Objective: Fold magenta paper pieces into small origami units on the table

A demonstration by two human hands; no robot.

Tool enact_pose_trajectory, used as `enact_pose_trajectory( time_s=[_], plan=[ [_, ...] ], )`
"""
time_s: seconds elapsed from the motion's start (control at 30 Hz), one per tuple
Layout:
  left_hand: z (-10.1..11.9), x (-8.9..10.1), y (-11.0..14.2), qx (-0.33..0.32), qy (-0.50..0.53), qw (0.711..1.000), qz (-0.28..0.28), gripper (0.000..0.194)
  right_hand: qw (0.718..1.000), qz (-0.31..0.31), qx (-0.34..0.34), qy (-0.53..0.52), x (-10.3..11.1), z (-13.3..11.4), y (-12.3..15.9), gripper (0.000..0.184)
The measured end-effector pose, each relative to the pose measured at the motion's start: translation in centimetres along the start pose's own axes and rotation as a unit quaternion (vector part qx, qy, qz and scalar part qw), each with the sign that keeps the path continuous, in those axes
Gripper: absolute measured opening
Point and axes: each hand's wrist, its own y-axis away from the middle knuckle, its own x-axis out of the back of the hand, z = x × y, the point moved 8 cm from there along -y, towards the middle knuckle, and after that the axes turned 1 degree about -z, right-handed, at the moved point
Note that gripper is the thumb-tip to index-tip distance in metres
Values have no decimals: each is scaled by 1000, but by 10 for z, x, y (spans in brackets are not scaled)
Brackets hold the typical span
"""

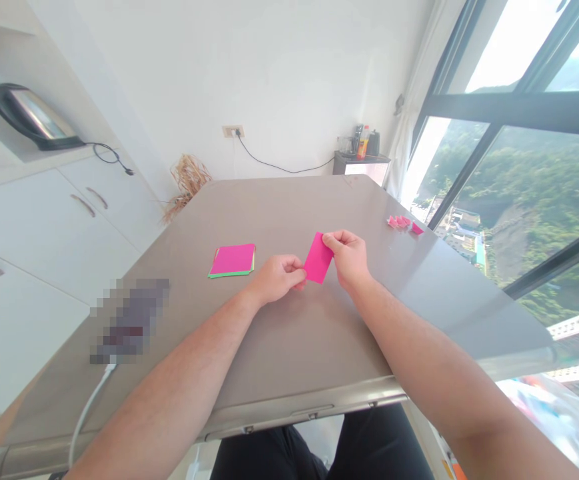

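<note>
A pink sheet of paper (318,259), narrow and rectangular, is held tilted above the table between both hands. My left hand (282,277) pinches its lower left edge between thumb and fingers. At the upper right corner, my right hand (346,257) grips it with thumb and bent fingers. Left of my hands lies a stack of square coloured paper (233,259), pink on top with green showing at the lower edge. Several small folded pink paper pieces (399,222) sit in a row near the table's right edge.
The grey-brown table (289,347) extends around my hands. A blurred-out dark object (132,323) with a white cable (89,403) lies at the left. Beyond the far edge stands a small cabinet (364,167) with bottles on it. Windows (509,167) line the right side.
</note>
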Motion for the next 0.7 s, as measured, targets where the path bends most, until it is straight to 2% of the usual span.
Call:
enact_pose_trajectory(
  time_s=[0.17,0.4,0.53,0.63,0.7],
  plan=[
    [1,2,-1,-1,26,999,30,24,999,-1,17,45,-2,1,2,22],
    [-9,17,-2,38,70,994,68,21,999,-11,17,35,-2,2,2,22],
    [-10,38,-1,30,44,987,150,19,996,-27,27,78,-5,1,2,21],
    [-4,56,2,-23,-44,970,236,22,986,-69,26,146,-11,5,3,15],
    [3,60,5,-60,-104,956,267,22,977,-95,39,186,-16,5,6,17]
  ],
)
